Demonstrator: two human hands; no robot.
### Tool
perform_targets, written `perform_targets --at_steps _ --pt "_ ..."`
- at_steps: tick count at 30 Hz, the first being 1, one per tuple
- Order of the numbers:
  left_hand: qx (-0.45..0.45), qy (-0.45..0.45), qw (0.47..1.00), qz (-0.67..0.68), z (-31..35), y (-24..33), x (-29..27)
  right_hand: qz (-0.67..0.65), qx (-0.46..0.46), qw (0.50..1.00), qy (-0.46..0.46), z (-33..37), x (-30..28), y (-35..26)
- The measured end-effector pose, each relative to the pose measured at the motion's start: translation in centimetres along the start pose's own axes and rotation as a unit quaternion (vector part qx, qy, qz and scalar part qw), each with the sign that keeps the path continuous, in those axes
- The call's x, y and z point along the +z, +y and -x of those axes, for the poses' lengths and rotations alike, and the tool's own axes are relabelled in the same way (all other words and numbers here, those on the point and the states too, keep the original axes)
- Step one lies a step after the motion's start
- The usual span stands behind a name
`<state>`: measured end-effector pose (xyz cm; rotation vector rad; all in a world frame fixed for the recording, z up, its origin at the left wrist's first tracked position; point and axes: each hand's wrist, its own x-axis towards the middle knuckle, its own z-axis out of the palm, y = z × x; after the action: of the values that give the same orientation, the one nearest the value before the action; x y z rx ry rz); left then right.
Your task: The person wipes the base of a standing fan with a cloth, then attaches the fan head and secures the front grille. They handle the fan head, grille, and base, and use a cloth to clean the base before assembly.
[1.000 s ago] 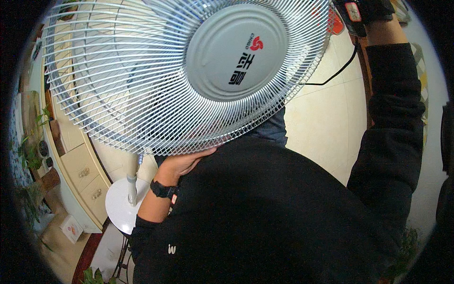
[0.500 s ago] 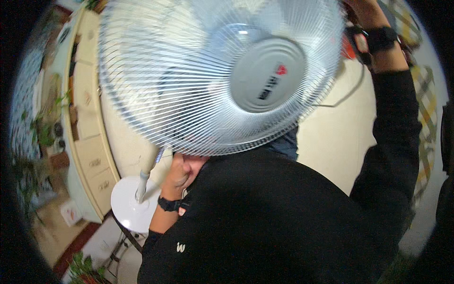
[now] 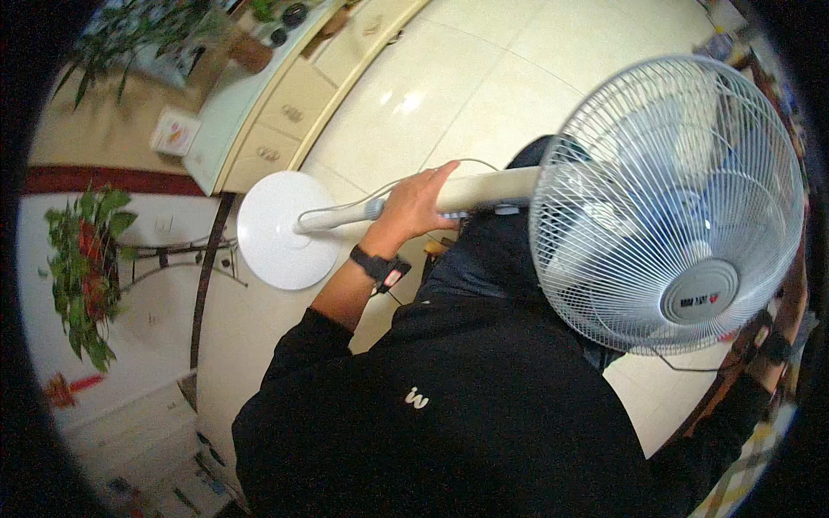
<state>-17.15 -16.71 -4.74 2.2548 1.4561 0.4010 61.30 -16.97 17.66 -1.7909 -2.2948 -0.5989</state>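
The left hand (image 3: 414, 203) wraps the pole (image 3: 484, 192) of the white pedestal fan (image 3: 669, 203), lying level, base leftward; right hand (image 3: 764, 341) unclear.

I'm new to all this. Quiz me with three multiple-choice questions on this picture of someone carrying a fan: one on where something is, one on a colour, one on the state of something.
1. Where does the left hand grip the fan?
A. on the pole
B. on the round base
C. on the wire grille

2. What colour is the fan's round base?
A. black
B. white
C. red

3. How is the fan held?
A. upright on the floor
C. folded into a box
B. tipped over, its pole about level, its base off the floor

Answers:
1. A: the fingers wrap the pale pole between the base and the grille.
2. B: the disc is plain white against the cream floor tiles.
3. B: the pole runs sideways across the picture, with the base at one end and the grille at the other.
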Motion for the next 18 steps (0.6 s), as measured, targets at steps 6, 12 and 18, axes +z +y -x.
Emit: perform_targets --at_steps 6,12,18 --pt "-0.024 -0.003 1.000 -0.003 0.9 -1.8 1.0 -0.167 0.167 0.971 0.025 -0.7 2.2 2.0" --pt "-0.064 -0.014 0.998 -0.006 3.1 -3.1 -0.1 -0.379 0.200 0.903 -0.014 -3.3 2.8 -5.9" --pt "-0.055 0.018 0.998 0.003 5.4 -5.4 -1.1 -0.525 0.216 0.822 -0.042 -7.5 0.3 -14.9"
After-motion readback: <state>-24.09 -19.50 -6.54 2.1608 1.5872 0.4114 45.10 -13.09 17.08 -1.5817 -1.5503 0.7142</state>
